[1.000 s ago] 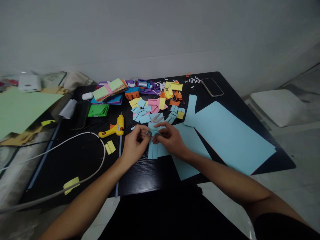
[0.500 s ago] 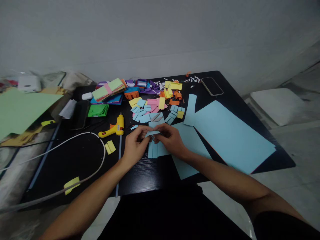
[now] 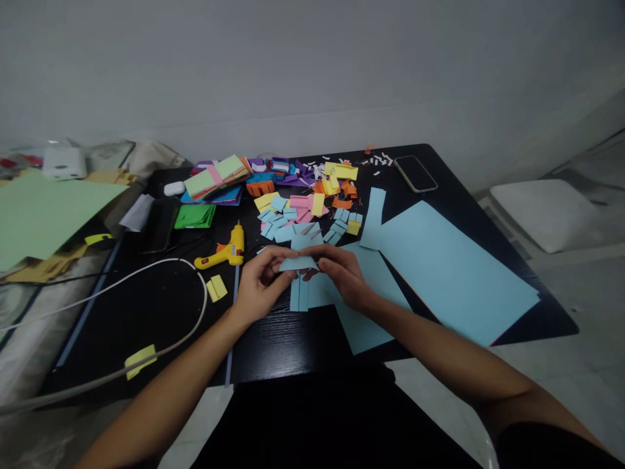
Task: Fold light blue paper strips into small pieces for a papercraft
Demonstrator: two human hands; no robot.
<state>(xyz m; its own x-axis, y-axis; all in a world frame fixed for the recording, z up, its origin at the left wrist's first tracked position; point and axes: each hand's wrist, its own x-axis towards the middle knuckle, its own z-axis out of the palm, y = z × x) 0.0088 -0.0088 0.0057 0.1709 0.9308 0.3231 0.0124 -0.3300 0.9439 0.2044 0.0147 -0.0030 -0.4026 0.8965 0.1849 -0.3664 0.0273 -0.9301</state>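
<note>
Between my two hands is a small piece of light blue paper [image 3: 299, 263], bent and raised above the table. My left hand [image 3: 261, 280] pinches its left end with thumb and fingers. On the other end, my right hand [image 3: 343, 270] has its fingers bent around the paper. Below them lies a light blue paper strip [image 3: 299, 296] with a lengthwise crease or edge. A larger blue sheet [image 3: 368, 319] extends under my right wrist. Just beyond my hands is a heap of small folded blue pieces [image 3: 278, 225].
A yellow glue gun [image 3: 227, 249] with a glue stick lies left of my hands, near a looping white cable [image 3: 200, 286]. Large blue sheets [image 3: 459, 273] cover the right side. A phone [image 3: 416, 174] lies at the back right. Colourful paper bundles [image 3: 217, 179] stand at the back left.
The blue paper between my hands has tilted, so more of its face shows now. My right fingers have opened out slightly along it. The view has shifted a little.
</note>
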